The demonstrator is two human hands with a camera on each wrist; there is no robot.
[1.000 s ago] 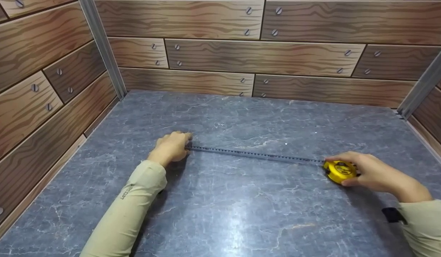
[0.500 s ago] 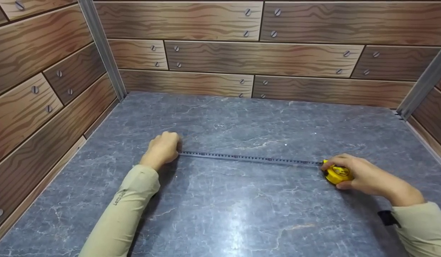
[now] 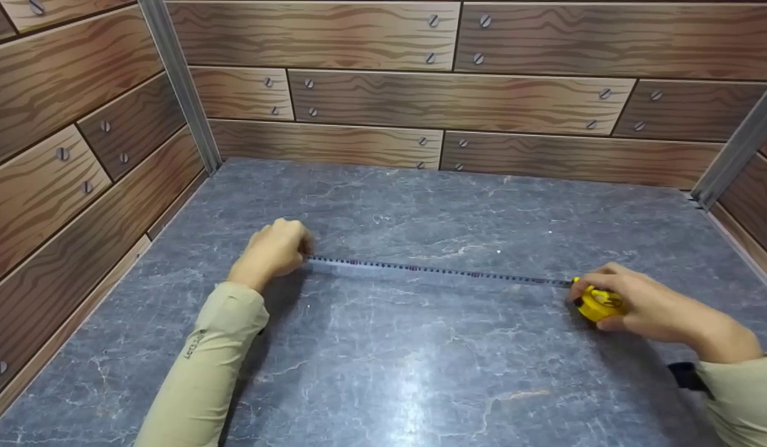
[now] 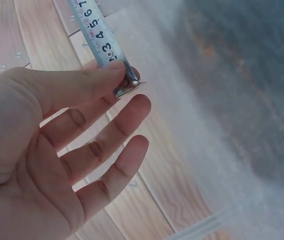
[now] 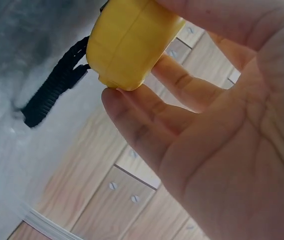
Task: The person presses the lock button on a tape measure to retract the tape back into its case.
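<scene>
A yellow tape measure [image 3: 599,304] is gripped by my right hand [image 3: 663,307], at the right of the head view. Its blade [image 3: 414,268] runs out leftward, nearly straight, across the middle of the table. At the far end my left hand [image 3: 272,251] pinches the blade. In the left wrist view thumb and forefinger hold the metal end hook [image 4: 128,90], while the other fingers extend loosely. The right wrist view shows the yellow case [image 5: 132,45] between thumb and fingers, with a black wrist strap [image 5: 57,82] hanging from it.
The grey marbled tabletop [image 3: 383,372] spans the area under both hands. Wood-patterned panels [image 3: 371,99] stand behind and at the sides, with metal corner posts [image 3: 185,93] at the back left and right.
My left hand has moved left with the blade end, and slightly up in the last half second. My right hand with the tape measure shifted a little left, then back right.
</scene>
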